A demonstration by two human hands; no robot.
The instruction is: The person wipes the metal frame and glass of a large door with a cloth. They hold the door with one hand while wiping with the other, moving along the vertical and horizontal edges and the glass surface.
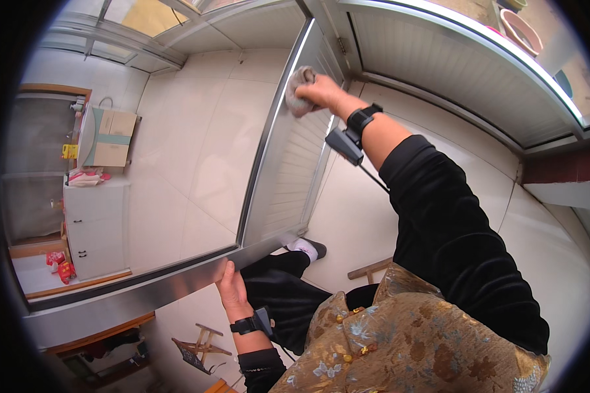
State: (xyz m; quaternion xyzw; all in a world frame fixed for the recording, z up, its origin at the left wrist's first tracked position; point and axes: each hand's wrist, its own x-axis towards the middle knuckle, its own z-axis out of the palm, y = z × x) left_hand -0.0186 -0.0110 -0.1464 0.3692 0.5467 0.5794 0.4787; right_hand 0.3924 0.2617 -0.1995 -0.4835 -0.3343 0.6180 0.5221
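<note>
Below me I see a white cabinet (pixel 95 226) with a cardboard box (pixel 108 137) on top, a folding stool (pixel 200 347) on the floor, and my own leg under the door frame (pixel 269 141). My right hand (pixel 318 92) grasps a grey cloth (pixel 298 88), pressed to the frame's upright bar. My left hand (pixel 229 285) clenches the frame's lower rail.
</note>
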